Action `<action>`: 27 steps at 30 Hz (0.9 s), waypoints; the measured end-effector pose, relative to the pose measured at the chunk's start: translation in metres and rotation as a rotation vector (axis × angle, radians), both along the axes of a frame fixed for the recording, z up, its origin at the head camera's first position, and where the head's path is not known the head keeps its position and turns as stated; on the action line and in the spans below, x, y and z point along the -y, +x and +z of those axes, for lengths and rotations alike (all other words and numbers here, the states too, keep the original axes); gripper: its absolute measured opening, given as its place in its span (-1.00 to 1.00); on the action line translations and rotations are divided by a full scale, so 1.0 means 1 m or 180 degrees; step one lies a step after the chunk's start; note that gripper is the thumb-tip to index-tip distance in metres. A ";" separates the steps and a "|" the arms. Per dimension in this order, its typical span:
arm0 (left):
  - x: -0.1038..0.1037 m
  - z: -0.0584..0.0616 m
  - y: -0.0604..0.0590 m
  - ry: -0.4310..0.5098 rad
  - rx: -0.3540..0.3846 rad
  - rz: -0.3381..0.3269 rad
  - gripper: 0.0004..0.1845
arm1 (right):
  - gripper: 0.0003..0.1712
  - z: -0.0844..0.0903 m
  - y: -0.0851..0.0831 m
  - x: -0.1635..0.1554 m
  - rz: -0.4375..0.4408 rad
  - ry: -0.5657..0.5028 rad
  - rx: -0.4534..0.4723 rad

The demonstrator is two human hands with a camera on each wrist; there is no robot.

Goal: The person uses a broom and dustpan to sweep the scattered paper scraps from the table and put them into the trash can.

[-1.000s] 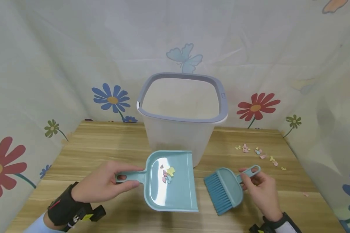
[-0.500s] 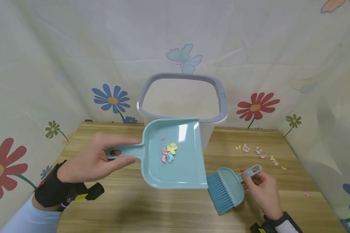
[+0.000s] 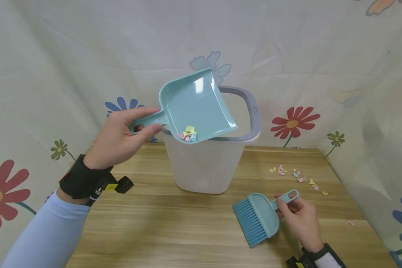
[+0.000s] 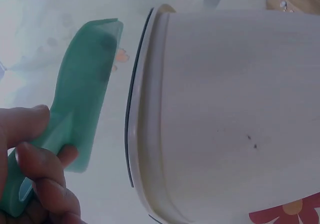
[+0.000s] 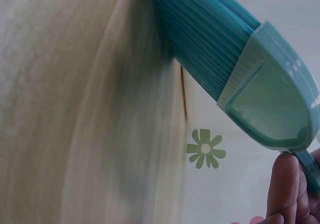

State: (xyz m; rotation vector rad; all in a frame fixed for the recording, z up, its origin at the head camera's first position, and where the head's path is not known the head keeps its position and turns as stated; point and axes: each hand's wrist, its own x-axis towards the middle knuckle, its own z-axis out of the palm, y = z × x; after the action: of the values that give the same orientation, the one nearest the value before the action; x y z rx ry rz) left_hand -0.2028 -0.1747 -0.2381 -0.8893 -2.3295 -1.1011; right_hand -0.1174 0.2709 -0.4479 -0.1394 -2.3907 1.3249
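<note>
Your left hand [image 3: 118,139], fingers clamped on the pan [image 3: 201,106], has lifted it above the bin [image 3: 204,165], so the scraps [image 3: 188,134] are up there, unemptied, while your right hand [image 3: 301,221] pinches the brush [image 3: 264,214] front-right of the bin.

Flower-printed cloth [image 3: 298,48] behind wooden table [image 3: 187,230].

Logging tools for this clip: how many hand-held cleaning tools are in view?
2: a dustpan in the left grip, above the bin, and a brush in the right grip, to the bin's right. The bin's inside is partly hidden.
</note>
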 end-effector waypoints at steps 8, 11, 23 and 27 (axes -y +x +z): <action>-0.009 0.003 -0.037 -0.0115 -0.0547 0.0257 -0.55 | -0.89 0.001 -0.002 0.004 -0.0018 0.0042 -0.0016; -0.012 0.001 -0.049 -0.0274 -0.0889 0.0339 -0.54 | -0.89 0.002 -0.003 0.006 -0.0027 0.0033 -0.0010; -0.021 -0.007 -0.067 -0.1006 -0.2361 0.0464 -0.62 | -0.88 0.005 -0.005 0.011 -0.0071 0.0032 0.0027; -0.020 -0.010 -0.070 -0.1125 -0.2586 0.0463 -0.63 | -0.87 0.006 -0.006 0.012 -0.0061 0.0044 0.0010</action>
State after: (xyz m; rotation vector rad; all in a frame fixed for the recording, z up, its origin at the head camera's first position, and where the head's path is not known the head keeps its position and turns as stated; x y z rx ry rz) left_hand -0.2725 -0.1548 -0.2482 -1.0195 -1.8533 -0.1784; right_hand -0.1231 0.2592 -0.4418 -0.1601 -2.3947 1.3003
